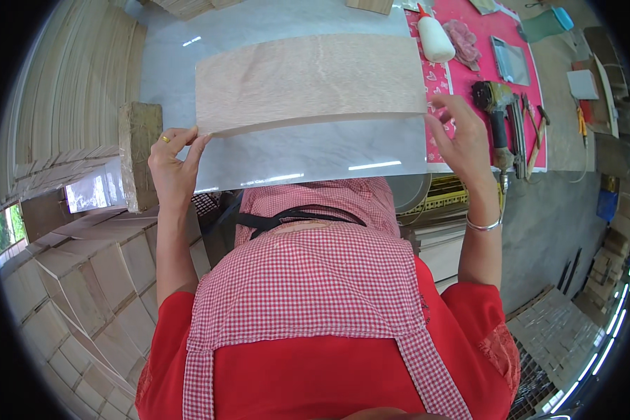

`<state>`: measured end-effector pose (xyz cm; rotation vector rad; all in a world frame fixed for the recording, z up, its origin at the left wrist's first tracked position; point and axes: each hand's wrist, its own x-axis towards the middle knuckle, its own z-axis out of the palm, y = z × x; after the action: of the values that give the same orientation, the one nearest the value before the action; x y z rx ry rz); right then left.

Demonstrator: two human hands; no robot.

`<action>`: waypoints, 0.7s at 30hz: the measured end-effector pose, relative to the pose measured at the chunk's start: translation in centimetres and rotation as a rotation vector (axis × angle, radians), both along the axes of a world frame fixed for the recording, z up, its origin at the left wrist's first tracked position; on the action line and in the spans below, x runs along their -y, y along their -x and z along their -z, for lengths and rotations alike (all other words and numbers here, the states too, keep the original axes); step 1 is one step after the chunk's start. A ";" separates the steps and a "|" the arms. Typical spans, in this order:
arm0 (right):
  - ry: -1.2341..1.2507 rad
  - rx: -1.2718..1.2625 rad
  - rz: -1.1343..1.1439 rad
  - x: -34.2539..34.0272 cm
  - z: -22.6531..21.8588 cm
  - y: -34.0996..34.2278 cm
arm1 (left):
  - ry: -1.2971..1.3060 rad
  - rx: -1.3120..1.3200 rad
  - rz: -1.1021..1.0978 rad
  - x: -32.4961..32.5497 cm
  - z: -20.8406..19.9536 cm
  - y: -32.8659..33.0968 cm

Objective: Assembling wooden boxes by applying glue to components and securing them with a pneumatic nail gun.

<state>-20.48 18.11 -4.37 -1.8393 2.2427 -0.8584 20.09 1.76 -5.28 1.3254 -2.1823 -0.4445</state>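
A pale rectangular wooden board (pixel 311 80) lies across the grey table before me, its near edge seeming slightly raised. Thumb and fingers of my left hand (pixel 171 161) pinch its near left corner. At the near right corner, my right hand (pixel 465 136) is open, thumb and forefinger apart beside the edge; whether a fingertip touches the wood I cannot tell. Just right of that hand lies a nail gun (pixel 497 115) with a hose fitting at its near end. A white glue bottle (pixel 435 42) with a red tip lies past the board's far right corner.
Tall stacks of thin boards (pixel 84 77) stand at the left, next to an upright wooden block (pixel 140 157). A pink cloth (pixel 462 42), a clear plastic tray (pixel 511 61) and a hammer (pixel 539 136) lie on the pink table cover (pixel 437 143). Wooden boxes (pixel 84 294) are piled at lower left.
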 end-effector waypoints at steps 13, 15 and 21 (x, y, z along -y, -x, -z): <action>0.121 -0.356 0.185 6.6 3.0 15.7 | 0.009 0.059 -0.004 -0.3 -0.1 -0.9; -0.052 -0.447 0.249 9.6 4.4 16.3 | 0.017 0.054 0.003 -0.1 -0.3 -0.2; -0.380 -0.313 0.183 12.5 5.7 19.4 | 0.014 0.038 0.022 -0.2 -0.4 -0.3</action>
<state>-39.92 5.61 -10.08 -1.7023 2.5639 -0.1413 20.39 1.94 -4.85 1.3139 -2.2292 -0.4153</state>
